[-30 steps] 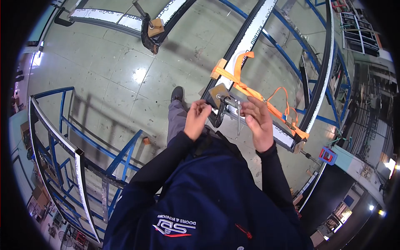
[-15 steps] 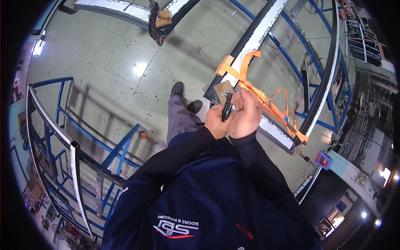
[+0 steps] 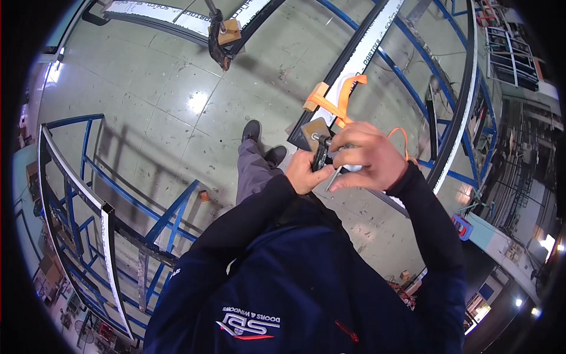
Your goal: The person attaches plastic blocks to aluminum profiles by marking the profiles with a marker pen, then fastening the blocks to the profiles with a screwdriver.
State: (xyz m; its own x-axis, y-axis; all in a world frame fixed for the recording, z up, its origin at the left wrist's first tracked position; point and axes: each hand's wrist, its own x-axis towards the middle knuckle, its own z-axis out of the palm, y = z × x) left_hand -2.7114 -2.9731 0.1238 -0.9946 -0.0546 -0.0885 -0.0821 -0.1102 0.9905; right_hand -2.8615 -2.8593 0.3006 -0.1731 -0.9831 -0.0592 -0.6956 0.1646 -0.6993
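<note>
A screw clamp point(image 3: 320, 154) with a black body sits at the near corner of a dark profile frame point(image 3: 361, 58) with white printed film. Its screw end bears on a wooden pad point(image 3: 315, 128). My left hand point(image 3: 305, 174) is closed around the clamp's black body, thumb toward the screw. Fingers of my right hand point(image 3: 371, 158) curl around the clamp's metal handle bar point(image 3: 333, 179), which sticks out below them. An orange ratchet strap point(image 3: 337, 105) runs around a wooden block point(image 3: 316, 96) beside the pad and passes partly behind my right hand.
Another clamp point(image 3: 218, 48) with a wooden pad point(image 3: 229, 32) grips a second frame at the top. Blue metal stands point(image 3: 127, 186) carry a profile point(image 3: 106, 242) at left. My shoes point(image 3: 252, 130) are on the tiled floor point(image 3: 171, 76). A blue-red object point(image 3: 462, 226) lies at right.
My right hand has turned and shifted right, its fingers spreading from a cupped shape to a curl around the handle bar. My left hand stays on the clamp.
</note>
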